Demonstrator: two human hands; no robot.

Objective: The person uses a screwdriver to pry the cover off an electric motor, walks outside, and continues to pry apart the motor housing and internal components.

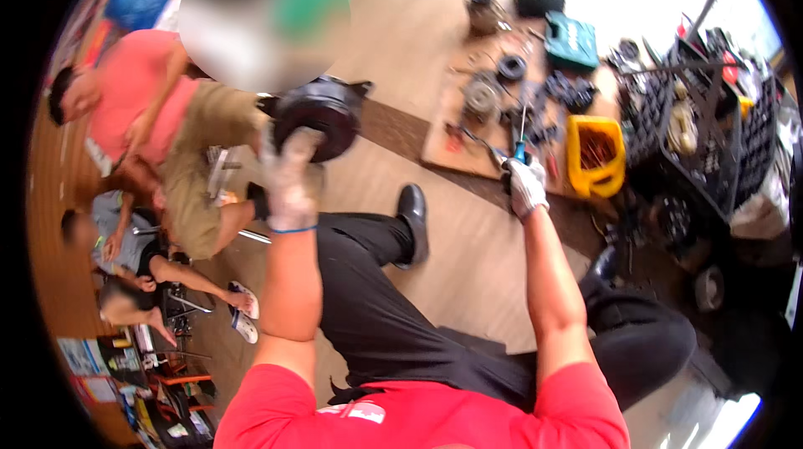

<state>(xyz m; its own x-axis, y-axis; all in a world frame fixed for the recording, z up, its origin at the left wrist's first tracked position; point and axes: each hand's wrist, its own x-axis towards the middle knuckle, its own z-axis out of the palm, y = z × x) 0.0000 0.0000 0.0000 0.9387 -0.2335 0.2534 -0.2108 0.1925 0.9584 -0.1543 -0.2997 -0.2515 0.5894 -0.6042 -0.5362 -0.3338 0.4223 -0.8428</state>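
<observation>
My left hand, in a whitish work glove, is closed on a black round machine part with lugs sticking out of its rim. I hold that part up off the floor, with its hollow side partly toward me. In my right hand, also gloved, is a screwdriver with a blue handle, its thin shaft pointing away over a brown board. Just left of its handle, a second hand tool lies close to my fingers; whether they touch it I cannot tell.
On the board are a coil-like metal part, a black ring and a teal case. A yellow container of coppery pieces stands right, beside a black crate of parts. People sit at left, one in a pink shirt.
</observation>
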